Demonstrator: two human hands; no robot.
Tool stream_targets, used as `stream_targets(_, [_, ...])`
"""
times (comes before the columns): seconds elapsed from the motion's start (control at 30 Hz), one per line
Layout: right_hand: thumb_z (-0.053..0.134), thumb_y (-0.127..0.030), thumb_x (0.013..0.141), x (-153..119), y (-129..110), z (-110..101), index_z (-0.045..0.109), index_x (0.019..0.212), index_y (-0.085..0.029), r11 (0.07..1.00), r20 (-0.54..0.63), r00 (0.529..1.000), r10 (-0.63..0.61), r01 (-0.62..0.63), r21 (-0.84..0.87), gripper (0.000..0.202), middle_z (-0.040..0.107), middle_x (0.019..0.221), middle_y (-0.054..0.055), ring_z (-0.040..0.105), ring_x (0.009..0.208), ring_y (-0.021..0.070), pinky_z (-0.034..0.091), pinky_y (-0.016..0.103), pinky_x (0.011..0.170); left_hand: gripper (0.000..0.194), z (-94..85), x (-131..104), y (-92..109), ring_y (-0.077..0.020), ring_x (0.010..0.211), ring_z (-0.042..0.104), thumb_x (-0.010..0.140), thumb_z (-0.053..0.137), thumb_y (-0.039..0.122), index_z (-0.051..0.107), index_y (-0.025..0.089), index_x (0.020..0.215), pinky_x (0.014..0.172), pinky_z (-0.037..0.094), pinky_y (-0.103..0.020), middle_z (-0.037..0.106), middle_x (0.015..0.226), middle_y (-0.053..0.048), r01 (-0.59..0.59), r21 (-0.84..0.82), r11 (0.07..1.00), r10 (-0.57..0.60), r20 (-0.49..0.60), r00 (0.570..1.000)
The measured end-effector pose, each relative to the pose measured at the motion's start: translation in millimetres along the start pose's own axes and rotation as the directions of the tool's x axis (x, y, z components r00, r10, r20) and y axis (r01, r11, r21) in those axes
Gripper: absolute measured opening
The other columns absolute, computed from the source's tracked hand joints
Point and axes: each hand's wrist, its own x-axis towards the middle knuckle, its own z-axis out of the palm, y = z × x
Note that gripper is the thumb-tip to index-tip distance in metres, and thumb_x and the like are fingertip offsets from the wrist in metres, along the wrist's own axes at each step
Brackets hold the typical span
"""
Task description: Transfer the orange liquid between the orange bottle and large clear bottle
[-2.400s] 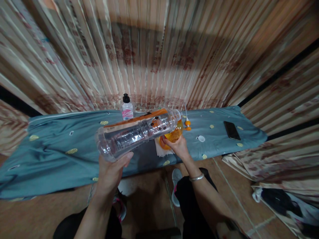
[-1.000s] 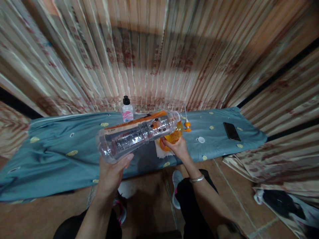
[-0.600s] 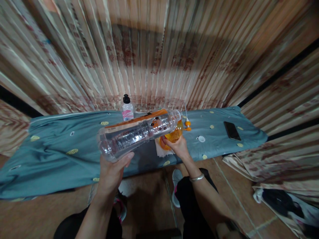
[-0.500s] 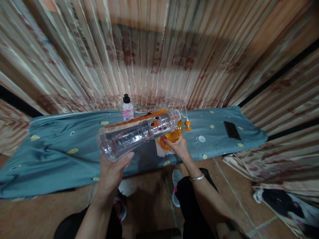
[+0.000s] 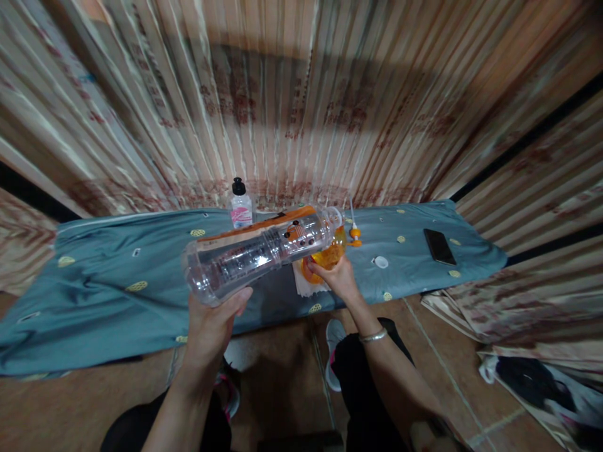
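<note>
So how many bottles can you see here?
3: a clear bottle tilted in the left hand, an amber bottle in the right hand, and a black-capped bottle upright behind the clear one.

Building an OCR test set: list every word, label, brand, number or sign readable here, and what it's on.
Nothing reads clearly.
Clear bottle: print too small and blurred.
Black-capped bottle: pink-and-white print too blurred.
Amber bottle: no readable text; partly covered by the right hand.
Curtain: character-like marks, too blurred.
Cloth: small pale marks, too small to tell if text.
Phone: none visible.
</note>
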Motion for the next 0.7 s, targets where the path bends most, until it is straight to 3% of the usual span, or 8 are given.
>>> stream_targets(0.3, [0.095, -0.050, 0.057, 2.1, 7.8, 3.4, 0.067, 0.108, -0.022, 1.000, -0.027, 0.999, 0.025, -0.026, -0.011, 0.064, 0.082, 0.110, 0.013, 0.079, 0.104, 0.0351, 0.062, 0.044, 0.090, 0.034, 3.5, 0.2, 1.8, -0.0066, 0.046, 0.039, 0.055, 0.091, 0.019, 0.068, 0.019, 0.080, 0.040, 0.033, -0.016, 0.055, 0.054, 0.007, -0.018, -0.001, 1.000, 0.018, 0.000, 1.000])
stream_targets(0.7, [0.093, -0.048, 0.062, 2.2, 7.6, 4.7, 0.067, 0.109, -0.022, 1.000, -0.005, 1.000, 0.021, -0.022, -0.010, 0.060, 0.082, 0.110, 0.012, 0.079, 0.101, 0.0336, 0.062, 0.045, 0.089, 0.029, 0.5, -0.6, -0.4, -0.0072, 0.043, 0.040, 0.056, 0.093, 0.020, 0.070, 0.017, 0.074, 0.041, 0.033, -0.018, 0.051, 0.048, 0.006, -0.010, 0.006, 1.000, 0.010, 0.006, 1.000])
